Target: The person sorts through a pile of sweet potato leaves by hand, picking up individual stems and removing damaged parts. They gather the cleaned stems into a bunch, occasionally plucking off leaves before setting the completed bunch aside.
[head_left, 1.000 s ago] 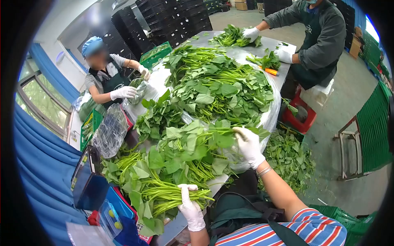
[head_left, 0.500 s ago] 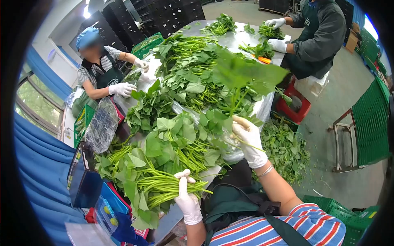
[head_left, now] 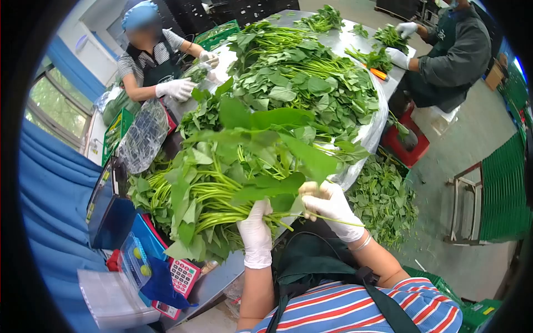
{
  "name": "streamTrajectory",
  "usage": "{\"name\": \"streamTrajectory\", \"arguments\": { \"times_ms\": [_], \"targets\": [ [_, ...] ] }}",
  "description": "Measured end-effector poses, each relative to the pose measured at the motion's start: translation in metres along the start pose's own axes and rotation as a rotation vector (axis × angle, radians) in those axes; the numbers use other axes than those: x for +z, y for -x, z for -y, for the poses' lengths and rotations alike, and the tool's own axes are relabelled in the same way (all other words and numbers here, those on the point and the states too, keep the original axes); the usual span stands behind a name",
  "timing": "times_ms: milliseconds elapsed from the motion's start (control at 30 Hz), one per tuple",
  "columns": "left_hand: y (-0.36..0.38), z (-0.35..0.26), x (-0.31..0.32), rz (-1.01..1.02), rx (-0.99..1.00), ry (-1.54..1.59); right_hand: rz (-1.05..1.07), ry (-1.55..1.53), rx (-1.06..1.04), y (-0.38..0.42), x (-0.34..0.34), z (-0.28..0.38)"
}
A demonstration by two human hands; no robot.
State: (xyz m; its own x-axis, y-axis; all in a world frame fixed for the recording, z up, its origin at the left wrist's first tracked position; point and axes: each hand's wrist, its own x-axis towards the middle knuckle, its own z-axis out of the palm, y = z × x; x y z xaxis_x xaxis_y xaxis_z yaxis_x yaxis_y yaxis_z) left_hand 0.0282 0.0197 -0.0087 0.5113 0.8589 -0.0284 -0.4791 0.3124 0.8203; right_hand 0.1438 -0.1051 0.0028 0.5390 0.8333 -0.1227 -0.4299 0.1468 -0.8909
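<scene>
Gloved in white, my left hand (head_left: 257,236) is closed around a thick bunch of leafy greens (head_left: 217,200), its cut stem ends poking out to the right. My right hand (head_left: 335,211), in a white glove too, pinches a single leafy stem (head_left: 351,223). Its thin end trails past my wrist, and its broad leaves, blurred by motion, lie over the bunch. The two hands are close together at the near table edge. Beyond them a large heap of the same greens (head_left: 300,72) covers much of the metal table.
One co-worker (head_left: 152,61) handles greens at the left, another (head_left: 455,55) at the far right. A pink calculator (head_left: 183,276) and plastic box (head_left: 114,294) lie at lower left. More greens (head_left: 383,200) fill the floor side at right, near a red stool (head_left: 413,144) and green rack (head_left: 502,188).
My right hand has come down and left with the leafy stem, toward the bunch. My left hand has risen slightly with the bunch. The view has shifted a little.
</scene>
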Motion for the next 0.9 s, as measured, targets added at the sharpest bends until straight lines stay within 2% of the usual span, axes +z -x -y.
{"name": "streamTrajectory", "arguments": {
  "times_ms": [33,67,167,300,400,500,567,633,700,733,767,833,867,900],
  "targets": [
    [0.001,-0.002,0.003,0.002,-0.037,-0.113,0.135,-0.039,0.05,-0.001,-0.001,0.0],
    [0.001,-0.004,0.006,0.004,-0.075,-0.224,0.175,-0.085,0.126,-0.001,-0.002,-0.005],
    [0.007,-0.003,0.002,0.044,-0.236,-0.076,0.366,-0.283,0.251,-0.006,-0.007,-0.022],
    [0.014,-0.004,0.013,-0.034,-0.184,-0.005,0.304,-0.414,0.347,-0.004,-0.014,-0.025],
    [0.018,-0.001,0.01,-0.003,-0.138,-0.068,0.399,-0.454,0.299,0.001,-0.017,-0.03],
    [0.018,-0.003,0.011,-0.039,-0.11,-0.091,0.363,-0.345,0.21,0.01,-0.013,-0.028],
    [0.016,0.001,0.006,-0.001,-0.107,-0.047,0.347,-0.124,0.101,0.014,-0.01,-0.028],
    [0.016,0.004,0.004,-0.031,-0.068,-0.173,0.383,-0.038,0.071,0.014,-0.011,-0.029],
    [0.021,0.007,0.008,-0.062,-0.049,-0.246,0.303,0.067,-0.049,0.016,-0.005,-0.032],
    [0.024,0.008,0.011,-0.093,-0.029,-0.319,0.163,0.188,-0.097,0.016,-0.001,-0.033],
    [0.027,0.009,0.011,-0.084,-0.032,-0.32,0.033,0.126,-0.039,0.014,0.002,-0.039],
    [0.032,0.009,0.012,-0.034,-0.029,-0.312,-0.052,0.033,-0.063,0.008,-0.003,-0.046],
    [0.034,0.006,0.017,-0.037,-0.048,-0.259,-0.063,0.031,-0.068,0.008,-0.004,-0.046],
    [0.035,0.006,0.017,-0.026,-0.057,-0.261,-0.032,-0.178,-0.05,0.008,-0.005,-0.045]
  ]
}}
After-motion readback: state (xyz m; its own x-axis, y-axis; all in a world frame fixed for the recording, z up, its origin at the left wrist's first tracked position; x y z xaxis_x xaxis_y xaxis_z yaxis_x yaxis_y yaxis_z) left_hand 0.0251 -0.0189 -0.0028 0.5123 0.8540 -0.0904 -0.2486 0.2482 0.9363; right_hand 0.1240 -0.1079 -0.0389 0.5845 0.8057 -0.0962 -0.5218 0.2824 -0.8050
